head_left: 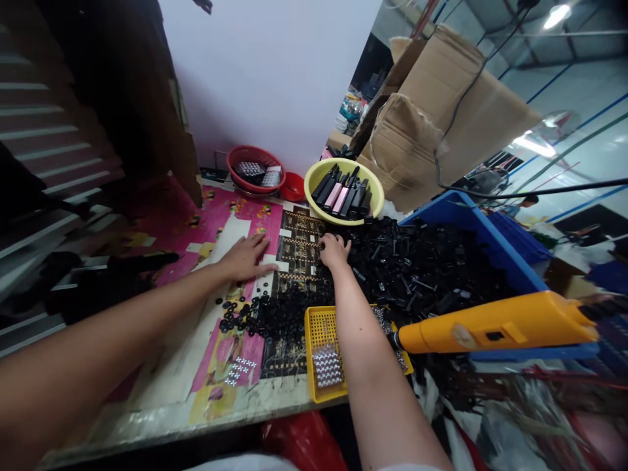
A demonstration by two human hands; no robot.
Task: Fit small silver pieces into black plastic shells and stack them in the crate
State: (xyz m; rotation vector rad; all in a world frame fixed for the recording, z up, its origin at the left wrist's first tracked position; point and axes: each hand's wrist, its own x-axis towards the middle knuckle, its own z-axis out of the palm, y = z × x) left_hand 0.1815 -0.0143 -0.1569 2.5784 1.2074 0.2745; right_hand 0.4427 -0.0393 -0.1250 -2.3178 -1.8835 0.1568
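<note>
My left hand (245,258) rests palm down on the patterned table covering, its fingers spread and nothing in it. Farther right, my right hand (334,250) has its fingers apart and curved at the edge of a heap of black parts (407,261); no held object shows. Small black round pieces (279,314) lie scattered between my forearms. Beneath my right forearm is a yellow basket (311,366) with silvery metal pieces (328,366). Several small silvery cross-shaped pieces (240,370) lie near the front edge.
A yellow bowl (314,171) holds black and pink cases. Left of it are a small red bowl (293,187) and a red basin (231,157). An orange power tool (490,327) lies at right, before a blue crate (505,242). Cardboard (432,98) stands behind.
</note>
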